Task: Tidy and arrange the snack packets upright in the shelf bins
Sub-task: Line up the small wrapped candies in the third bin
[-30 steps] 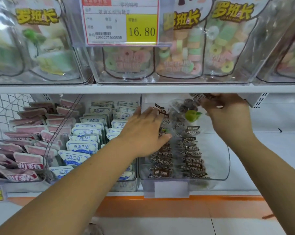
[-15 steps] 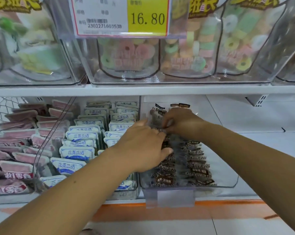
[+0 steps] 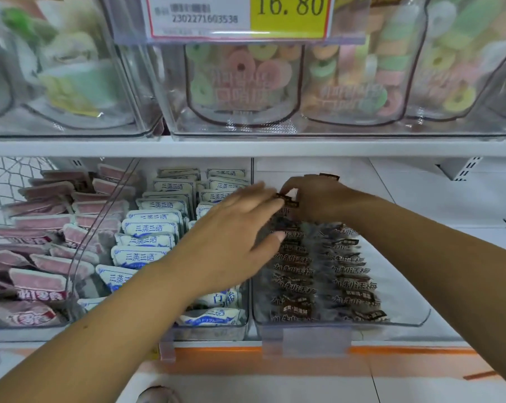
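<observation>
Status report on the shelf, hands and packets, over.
Left hand flat, fingers on dark plum packets in clear bin. Right hand pinching back packet. Nothing in the way.

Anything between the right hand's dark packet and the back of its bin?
Nothing visible. Right hand pinches the dark packet over the clear bin, at its back; left hand beside it, fingers straight. What lies underneath is hidden.
</observation>
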The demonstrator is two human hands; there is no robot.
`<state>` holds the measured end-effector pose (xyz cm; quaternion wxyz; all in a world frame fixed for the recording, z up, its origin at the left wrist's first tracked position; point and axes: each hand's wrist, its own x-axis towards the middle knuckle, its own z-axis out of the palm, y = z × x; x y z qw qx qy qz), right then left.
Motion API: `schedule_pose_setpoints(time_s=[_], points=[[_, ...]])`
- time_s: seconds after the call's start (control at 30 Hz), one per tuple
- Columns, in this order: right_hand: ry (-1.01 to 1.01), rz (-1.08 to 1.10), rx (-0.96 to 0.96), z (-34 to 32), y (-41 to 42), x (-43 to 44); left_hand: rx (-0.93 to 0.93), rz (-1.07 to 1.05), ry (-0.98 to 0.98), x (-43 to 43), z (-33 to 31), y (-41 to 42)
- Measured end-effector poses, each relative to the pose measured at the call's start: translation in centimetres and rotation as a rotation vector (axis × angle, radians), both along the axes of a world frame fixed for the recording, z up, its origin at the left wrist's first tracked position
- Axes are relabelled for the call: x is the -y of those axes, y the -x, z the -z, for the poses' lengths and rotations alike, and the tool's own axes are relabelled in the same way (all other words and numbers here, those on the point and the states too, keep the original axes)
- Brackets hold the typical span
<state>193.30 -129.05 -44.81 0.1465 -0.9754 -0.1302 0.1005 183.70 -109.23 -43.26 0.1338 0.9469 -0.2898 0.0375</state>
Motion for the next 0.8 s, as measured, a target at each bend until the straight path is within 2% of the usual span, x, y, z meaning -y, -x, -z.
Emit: schedule_pose_setpoints(time_s=[0.07,0.17,0.23,0.33,0.43,0.47,0.5,0.57,0.6,0.67,0.8], points=[[-0.031,-0.010,0.012,0.3,0.1,-0.2,0.001,-0.021,0.011,-1.3,0.4,-0.3],[-0.290,0.107,0.060,0.0,0.2,0.4,-0.058,-0.025,0.036,-2.0,0.8,-0.3],[-0.281,0.081,0.048,-0.1,0.4,0.3,-0.051,-0.014,0.048,-1.9,0.9,-0.2],[-0.192,0.006,-0.163,-1.1,0.7,0.5,-0.033,-0.006,0.041,-1.7,0.8,-0.4],[-0.453,0.040,-0.259,-3.7,0.6,3.0,-0.008,0.015,0.018,-1.3,0.2,-0.5],[-0.429,0.036,-0.229,-4.4,0.7,4.0,-0.006,0.028,0.003,-0.9,0.0,-0.4],[-0.263,0.029,-0.183,-4.9,0.9,5.0,-0.016,0.048,-0.015,-0.3,-0.3,-0.3],[0.229,-0.013,-0.093,-4.9,1.4,5.8,-0.056,0.085,-0.108,1.2,-0.7,-0.3],[0.388,-0.033,-0.060,-4.4,1.7,5.7,-0.054,0.087,-0.177,2.1,-0.8,-0.5],[0.482,-0.050,-0.005,-3.4,2.1,5.3,-0.036,0.079,-0.285,4.1,-1.0,-0.8],[0.576,-0.099,0.114,-2.7,1.8,4.7,-0.102,0.070,-0.365,6.9,-0.8,-2.2]])
